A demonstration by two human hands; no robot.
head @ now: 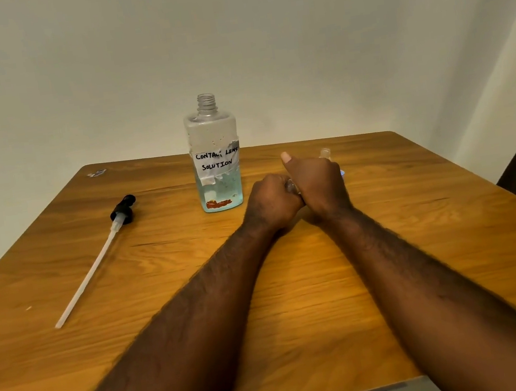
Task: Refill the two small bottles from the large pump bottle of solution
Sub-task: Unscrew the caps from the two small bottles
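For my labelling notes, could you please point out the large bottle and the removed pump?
large bottle [218, 163]: head view, on its paper label.
pump [123, 208]: head view, on its black top.

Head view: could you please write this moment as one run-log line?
large bottle: open, upright | pump: lying on table, apart | left hand + right hand: gripping small clear item, mostly hidden | small bottle: top shows behind right hand

1 view only, from a wide-angle camera worn on the person's head. It faces forward and down across the table [134, 310], whose far edge meets the pale wall [229, 35] at about mid-height. The left hand [272, 203] and right hand [317, 184] sit just right of centre, arms running in from the bottom edge.
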